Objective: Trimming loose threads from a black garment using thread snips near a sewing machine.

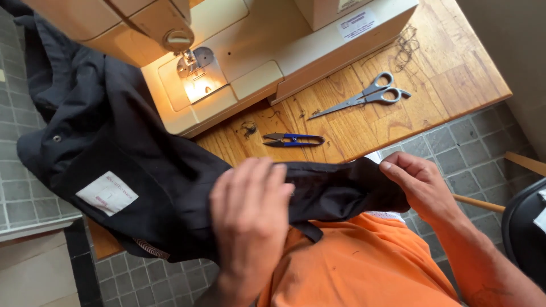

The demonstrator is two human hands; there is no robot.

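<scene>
Both hands' grip (250,210) (418,185) stretches creased black garment (142,165) bearing white label.

Sewing machine (244,62), scissors (364,96), thread snips (294,139)

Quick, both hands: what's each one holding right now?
Left hand: shut on the black garment.
Right hand: pinching the garment's edge.

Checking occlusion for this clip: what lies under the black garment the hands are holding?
Under the black garment show orange clothing, the wooden table's edge and grey floor tiles. The left hand lies on top; the right hand pinches its end. Whatever else it covers is hidden.
</scene>
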